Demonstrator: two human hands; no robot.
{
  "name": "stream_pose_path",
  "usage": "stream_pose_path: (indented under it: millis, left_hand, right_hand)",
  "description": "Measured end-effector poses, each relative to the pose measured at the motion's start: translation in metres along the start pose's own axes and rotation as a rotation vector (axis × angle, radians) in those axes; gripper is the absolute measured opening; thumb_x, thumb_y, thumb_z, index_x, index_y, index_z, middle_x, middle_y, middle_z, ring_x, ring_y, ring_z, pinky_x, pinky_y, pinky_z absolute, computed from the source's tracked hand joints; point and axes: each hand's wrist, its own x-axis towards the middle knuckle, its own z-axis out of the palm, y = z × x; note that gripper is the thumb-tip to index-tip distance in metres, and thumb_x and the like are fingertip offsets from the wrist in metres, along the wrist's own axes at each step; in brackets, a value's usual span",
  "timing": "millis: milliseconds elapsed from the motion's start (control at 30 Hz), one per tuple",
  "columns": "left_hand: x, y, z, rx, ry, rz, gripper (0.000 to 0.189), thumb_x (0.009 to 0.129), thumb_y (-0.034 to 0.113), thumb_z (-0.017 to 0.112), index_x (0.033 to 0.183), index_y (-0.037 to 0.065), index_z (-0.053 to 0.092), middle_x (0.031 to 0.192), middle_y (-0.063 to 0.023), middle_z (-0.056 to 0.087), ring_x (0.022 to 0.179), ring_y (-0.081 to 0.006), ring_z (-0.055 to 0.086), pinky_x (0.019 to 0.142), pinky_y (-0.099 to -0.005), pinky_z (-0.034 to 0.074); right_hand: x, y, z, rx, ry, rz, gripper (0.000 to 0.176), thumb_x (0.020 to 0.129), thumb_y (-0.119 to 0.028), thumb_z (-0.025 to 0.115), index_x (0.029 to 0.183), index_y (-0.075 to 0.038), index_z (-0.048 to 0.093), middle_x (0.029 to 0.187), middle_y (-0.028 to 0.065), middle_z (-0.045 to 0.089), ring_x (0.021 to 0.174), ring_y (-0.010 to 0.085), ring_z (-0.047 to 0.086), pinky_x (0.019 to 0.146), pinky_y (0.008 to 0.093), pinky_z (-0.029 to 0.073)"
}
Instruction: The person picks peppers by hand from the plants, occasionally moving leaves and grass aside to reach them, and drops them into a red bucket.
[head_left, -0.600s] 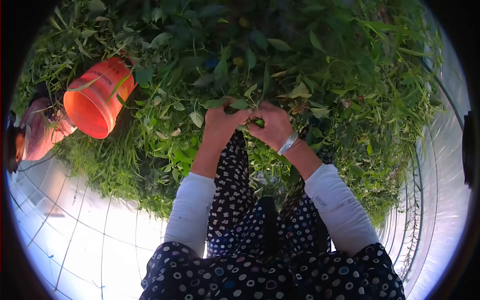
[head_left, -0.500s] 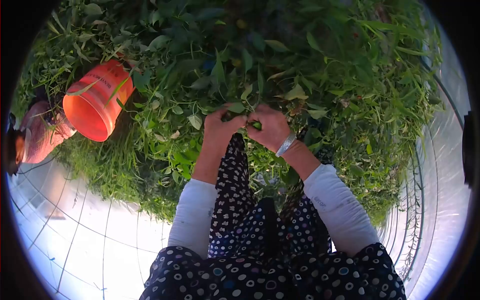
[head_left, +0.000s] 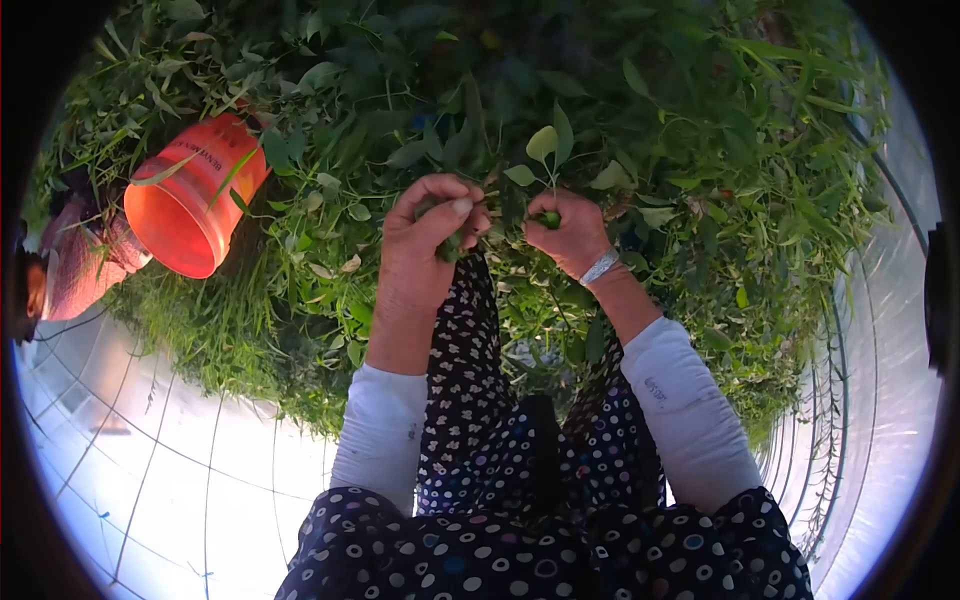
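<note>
My right hand is closed around a green pepper, only part of which shows between the fingers. Above that fist rises a leafy sprig, its stem running down into the grip. My left hand has its fingers curled, thumb against fingertips, over something green. Whether that is leaf or fruit I cannot make out. Both hands are apart, in front of dense green plants.
An orange-red bucket lies tilted among the plants on the left, its mouth facing me. Beyond it, part of another person in a pink sleeve shows. Plastic sheeting with hoses curves along the right.
My hands, close together before, have separated: the left moved left, the right moved right. The leafy sprig now stands up from my right fist.
</note>
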Motion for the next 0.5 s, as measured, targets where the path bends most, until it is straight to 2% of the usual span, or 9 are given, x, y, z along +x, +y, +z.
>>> stream_pose_path:
  millis: [100,167,200,267,300,367,400,433,500]
  left_hand:
    - [0.044,0.020,0.004,0.158,0.085,0.101,0.014,0.080,0.006,0.057,0.093,0.003,0.061,0.090,-0.0120,0.063,0.076,-0.0175,0.060,0.058,-0.0258,0.045]
    - [0.072,0.026,0.006,0.721,0.119,0.035,0.029,0.076,0.008,0.061,0.104,0.001,0.061,0.092,-0.0117,0.064,0.080,-0.0146,0.061,0.063,-0.0260,0.046]
    - [0.089,0.019,-0.003,0.721,0.122,0.035,0.029,0.076,0.008,0.061,0.104,0.001,0.061,0.092,-0.0117,0.064,0.080,-0.0146,0.061,0.063,-0.0260,0.046]
    - [0.116,-0.008,-0.027,1.247,-0.012,-0.222,0.044,0.070,0.011,0.067,0.112,0.000,0.059,0.096,-0.0102,0.064,0.085,-0.0148,0.061,0.071,-0.0269,0.047]
    - [0.114,-0.011,-0.026,1.247,-0.014,-0.218,0.044,0.070,0.011,0.067,0.112,0.000,0.059,0.096,-0.0102,0.064,0.085,-0.0148,0.061,0.071,-0.0269,0.047]
    - [0.113,-0.014,-0.021,1.392,-0.162,-0.263,0.053,0.064,0.026,0.072,0.115,0.016,0.061,0.108,-0.0138,0.062,0.097,-0.0280,0.060,0.086,-0.0331,0.046]
    - [0.113,-0.016,-0.021,1.320,-0.193,-0.208,0.054,0.061,0.028,0.073,0.111,0.012,0.062,0.107,-0.0156,0.061,0.098,-0.0286,0.059,0.087,-0.0337,0.046]
    - [0.113,-0.018,-0.022,1.319,-0.192,-0.202,0.054,0.061,0.028,0.073,0.111,0.012,0.062,0.107,-0.0156,0.061,0.098,-0.0286,0.059,0.087,-0.0337,0.046]
    - [0.105,-0.019,-0.018,1.433,-0.138,-0.233,0.055,0.062,0.027,0.073,0.112,0.010,0.061,0.106,-0.0142,0.062,0.096,-0.0288,0.060,0.085,-0.0341,0.046]
  right_hand:
    - [-0.004,0.009,0.000,-0.019,-0.027,0.020,0.018,0.064,-0.014,0.066,0.077,-0.004,0.061,0.074,0.0120,0.058,0.071,0.0290,0.058,0.065,0.0353,0.046]
    - [-0.008,0.010,0.000,-0.011,-0.040,0.039,0.017,0.064,-0.014,0.066,0.077,-0.004,0.062,0.074,0.0117,0.058,0.070,0.0288,0.058,0.065,0.0353,0.046]
    - [-0.009,0.009,-0.001,-0.003,-0.049,0.052,0.017,0.064,-0.014,0.066,0.077,-0.005,0.062,0.073,0.0114,0.057,0.070,0.0287,0.058,0.065,0.0353,0.045]
    - [-0.011,0.009,-0.002,-0.011,-0.040,0.018,0.017,0.064,-0.014,0.066,0.077,-0.005,0.061,0.074,0.0114,0.057,0.070,0.0285,0.058,0.064,0.0352,0.046]
    - [-0.011,0.009,-0.003,-0.020,-0.026,-0.016,0.016,0.065,-0.014,0.065,0.077,-0.004,0.061,0.074,0.0113,0.057,0.070,0.0284,0.058,0.064,0.0351,0.046]
    - [-0.009,0.009,-0.004,-0.029,-0.037,-0.019,0.016,0.065,-0.014,0.065,0.077,-0.004,0.061,0.074,0.0114,0.057,0.070,0.0285,0.058,0.064,0.0352,0.046]
    - [-0.009,0.010,-0.003,-0.034,-0.060,-0.009,0.016,0.065,-0.014,0.065,0.077,-0.004,0.061,0.074,0.0114,0.057,0.070,0.0286,0.058,0.064,0.0352,0.046]
    - [-0.010,0.013,-0.002,-0.038,-0.059,-0.013,0.016,0.065,-0.014,0.065,0.077,-0.004,0.061,0.074,0.0114,0.057,0.070,0.0286,0.058,0.064,0.0352,0.046]
    - [-0.011,0.018,0.000,-0.023,-0.013,-0.073,0.017,0.065,-0.014,0.066,0.078,-0.005,0.061,0.075,0.0114,0.058,0.071,0.0289,0.058,0.064,0.0354,0.046]
